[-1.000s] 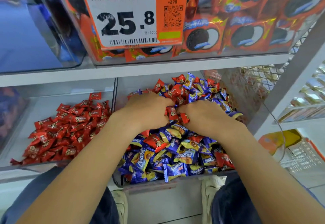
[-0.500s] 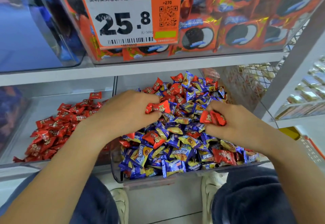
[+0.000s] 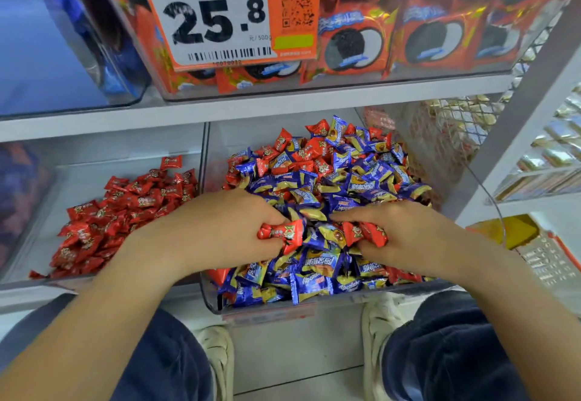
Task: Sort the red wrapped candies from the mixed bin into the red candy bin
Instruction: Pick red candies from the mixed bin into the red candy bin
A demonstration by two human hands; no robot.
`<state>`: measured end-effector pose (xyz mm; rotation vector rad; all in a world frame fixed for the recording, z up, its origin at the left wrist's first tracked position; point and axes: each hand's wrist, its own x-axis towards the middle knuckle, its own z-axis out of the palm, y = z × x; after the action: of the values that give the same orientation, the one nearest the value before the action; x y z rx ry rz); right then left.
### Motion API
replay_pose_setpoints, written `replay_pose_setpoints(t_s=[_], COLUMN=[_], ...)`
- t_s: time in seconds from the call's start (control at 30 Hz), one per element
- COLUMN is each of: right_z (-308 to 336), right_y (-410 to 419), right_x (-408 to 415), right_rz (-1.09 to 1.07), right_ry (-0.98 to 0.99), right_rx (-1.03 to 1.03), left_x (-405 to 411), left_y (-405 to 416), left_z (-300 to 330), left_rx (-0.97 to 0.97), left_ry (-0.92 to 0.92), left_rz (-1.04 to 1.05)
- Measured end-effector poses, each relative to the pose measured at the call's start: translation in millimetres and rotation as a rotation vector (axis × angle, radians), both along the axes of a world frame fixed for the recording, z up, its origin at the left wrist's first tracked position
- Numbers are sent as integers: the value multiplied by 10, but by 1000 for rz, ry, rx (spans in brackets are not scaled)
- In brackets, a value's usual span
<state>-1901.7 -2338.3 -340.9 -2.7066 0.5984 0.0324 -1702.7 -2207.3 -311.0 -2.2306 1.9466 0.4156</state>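
Both hands have dropped lower onto the mixed pile since half a second ago. I see the left hand (image 3: 220, 231) at frame center, fingers curled round a red candy (image 3: 281, 233). Right hand (image 3: 405, 237) just beside it pinches two more reds (image 3: 366, 233). They sit over the mixed bin (image 3: 424, 286), center of frame. Red bin (image 3: 41, 231), at left, holds a heap of red candies (image 3: 125, 212). Price tag (image 3: 220, 13) hangs at the top.
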Motion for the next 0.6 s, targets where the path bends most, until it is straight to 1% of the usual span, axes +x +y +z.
replay_pose_setpoints(t_s=[0.1, 0.2, 0.27, 0.37, 0.4, 0.47, 0.6], right_z=[-56, -121, -120, -111, -125, -135, -100], right_y=[-20, -46, -67, -102, -103, -61, -1], right_x=[41, 84, 103, 73, 65, 77, 155], right_rz=[-35, -47, -43, -17, -3, 1, -32], right_ry=[4, -16, -29, -35, -35, -24, -24], right_rx=[-159, -243, -184, 16, 45, -1, -124], left_x=[-68, -72, -51, 31, 57, 81, 48], left_y=[17, 0, -3, 14, 25, 39, 9], left_z=[-37, -44, -27, 2, 11, 6, -34], left_rx=[15, -59, -105, -179, -208, -241, -214], left_ry=[56, 25, 49, 118, 134, 158, 134], left_rz=[-13, -66, -36, 11, 23, 49, 45])
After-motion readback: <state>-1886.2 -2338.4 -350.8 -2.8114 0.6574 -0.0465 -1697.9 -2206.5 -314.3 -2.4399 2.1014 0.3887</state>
